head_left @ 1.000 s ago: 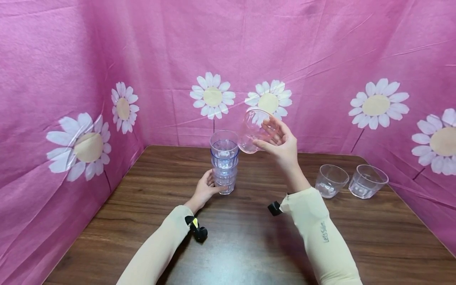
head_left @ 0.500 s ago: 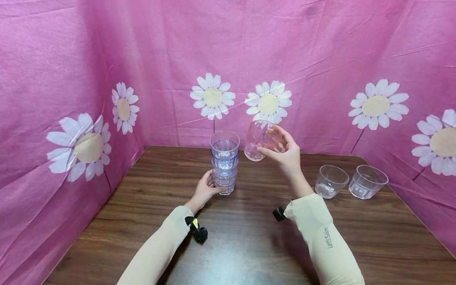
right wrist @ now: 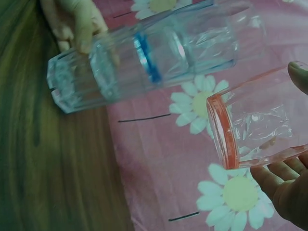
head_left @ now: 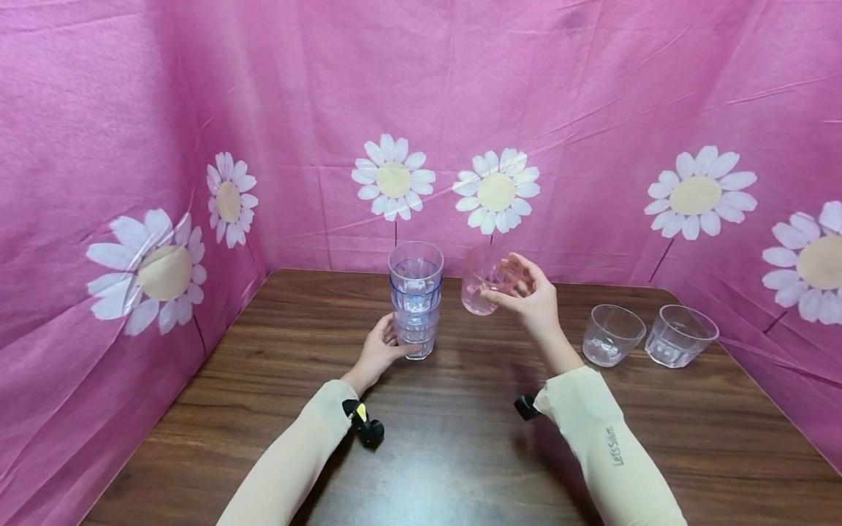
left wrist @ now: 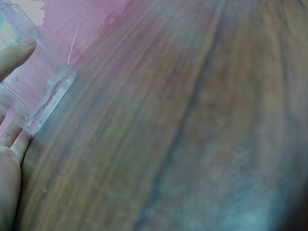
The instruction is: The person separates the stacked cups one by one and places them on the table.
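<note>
The pink cup [head_left: 485, 286] hangs in the air just right of the stack [head_left: 414, 299], gripped by the right hand [head_left: 529, 299] with fingers curled round it. The left hand [head_left: 380, 349] clasps the stack's base on the surface [head_left: 460, 438]. Two clear cups [head_left: 647, 334] stand well to the right.

The only readable text is "LetsSlim", printed lengthwise in small dark letters on the beige sleeve [head_left: 612, 446] of the person's right arm, at about five o'clock in the head view.
</note>
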Tool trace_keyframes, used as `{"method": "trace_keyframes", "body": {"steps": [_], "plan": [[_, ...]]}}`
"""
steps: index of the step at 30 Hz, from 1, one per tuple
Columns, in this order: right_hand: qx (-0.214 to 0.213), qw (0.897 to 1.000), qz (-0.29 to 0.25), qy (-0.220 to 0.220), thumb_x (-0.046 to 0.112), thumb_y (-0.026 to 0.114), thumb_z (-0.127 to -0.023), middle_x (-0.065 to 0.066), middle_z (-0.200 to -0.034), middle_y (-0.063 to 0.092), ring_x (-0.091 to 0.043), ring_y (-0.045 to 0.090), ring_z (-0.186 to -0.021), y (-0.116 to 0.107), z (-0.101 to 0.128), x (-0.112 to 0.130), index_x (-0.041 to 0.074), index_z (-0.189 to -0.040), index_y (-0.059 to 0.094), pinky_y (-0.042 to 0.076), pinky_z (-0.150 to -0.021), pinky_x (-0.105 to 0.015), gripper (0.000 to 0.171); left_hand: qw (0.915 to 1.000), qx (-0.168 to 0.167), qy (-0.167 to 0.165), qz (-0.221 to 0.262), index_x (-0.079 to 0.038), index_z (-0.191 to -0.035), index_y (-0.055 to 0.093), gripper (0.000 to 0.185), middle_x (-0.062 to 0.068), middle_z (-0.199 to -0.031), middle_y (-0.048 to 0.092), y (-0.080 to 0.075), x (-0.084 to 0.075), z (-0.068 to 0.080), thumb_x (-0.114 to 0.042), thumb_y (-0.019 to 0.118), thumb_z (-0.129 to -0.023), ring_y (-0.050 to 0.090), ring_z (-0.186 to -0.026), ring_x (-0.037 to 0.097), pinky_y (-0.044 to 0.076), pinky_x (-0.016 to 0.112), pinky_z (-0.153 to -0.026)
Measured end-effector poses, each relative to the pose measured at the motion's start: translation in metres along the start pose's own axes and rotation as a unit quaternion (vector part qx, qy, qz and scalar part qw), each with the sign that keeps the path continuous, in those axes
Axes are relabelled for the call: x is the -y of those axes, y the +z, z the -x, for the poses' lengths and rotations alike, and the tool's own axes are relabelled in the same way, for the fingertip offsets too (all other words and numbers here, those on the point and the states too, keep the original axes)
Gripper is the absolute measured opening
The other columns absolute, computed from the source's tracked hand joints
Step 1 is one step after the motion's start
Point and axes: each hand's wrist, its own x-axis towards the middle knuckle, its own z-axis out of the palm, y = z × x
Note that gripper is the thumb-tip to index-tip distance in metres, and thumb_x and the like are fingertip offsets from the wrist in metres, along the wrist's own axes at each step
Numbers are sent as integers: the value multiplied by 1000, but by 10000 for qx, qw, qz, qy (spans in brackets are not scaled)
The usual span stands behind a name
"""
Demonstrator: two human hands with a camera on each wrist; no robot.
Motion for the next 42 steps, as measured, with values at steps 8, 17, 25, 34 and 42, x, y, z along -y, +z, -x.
{"method": "trace_keyframes", "body": {"steps": [8,17,25,34,42], "plan": [[21,9989,372,285,-14,77,-74,-5,-127,58,-23,56,-126,-10,3,-16,-2,-144,42,46,-103,-28,80,10000,16,-38,11,10,-140,41,72,30,-135,54,0,-1,0,14,75,-76,50,-126,39,41,46,-109],[60,9956,684,642,-14,79,-72,-23,-140,51,-23,53,-127,-21,8,-26,-3,-146,38,44,-105,-29,85,10000,6,-16,-13,9,-138,41,71,30,-134,54,0,1,-1,13,75,-76,51,-126,40,41,46,-109],[92,9919,990,789,-13,82,-68,-21,-135,54,-7,57,-113,-33,12,-36,-4,-142,40,47,-96,-16,85,10000,-7,-43,-21,9,-139,41,72,29,-135,54,1,2,-1,13,75,-76,50,-127,39,41,46,-109],[88,9870,1388,802,-10,85,-67,-25,-133,54,-15,56,-115,-48,17,-44,-7,-141,38,45,-98,-17,87,10000,-23,30,1,9,-139,41,72,30,-135,53,1,0,0,14,75,-76,50,-127,40,40,47,-109],[-17,9812,1745,819,-3,87,-67,-24,-130,56,-13,56,-111,-65,19,-56,-6,-138,39,44,-90,-11,85,10000,19,-20,-57,8,-140,42,73,28,-135,54,0,1,0,13,76,-76,51,-127,38,41,45,-109]]}}
